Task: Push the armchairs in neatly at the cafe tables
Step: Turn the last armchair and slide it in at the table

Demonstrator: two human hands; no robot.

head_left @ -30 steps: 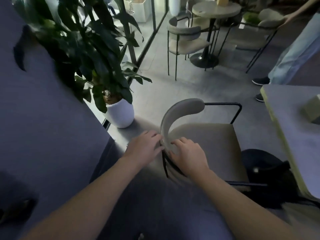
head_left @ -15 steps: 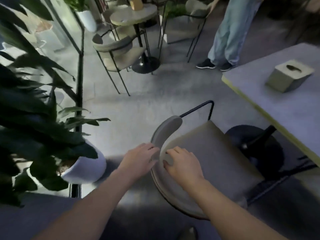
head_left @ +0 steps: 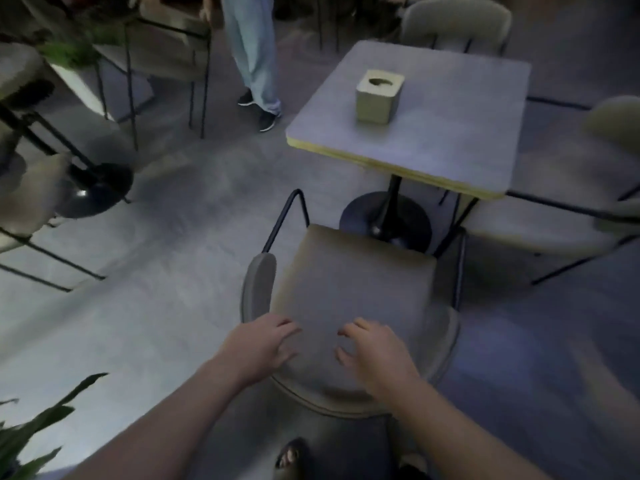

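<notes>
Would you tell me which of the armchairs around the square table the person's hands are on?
The near armchair, directly below the camera: left hand and right hand rest on its curved backrest. The armchairs at the table's right side and far side stand untouched.

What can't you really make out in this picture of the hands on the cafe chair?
- Head view: whether the left hand and right hand grip the armchair backrest; motion blur smears the fingers.
- The armchair's legs, hidden under its seat.
- The person in jeans, cut off by the top edge.
- What the box on the table holds; its opening is dark.
</notes>
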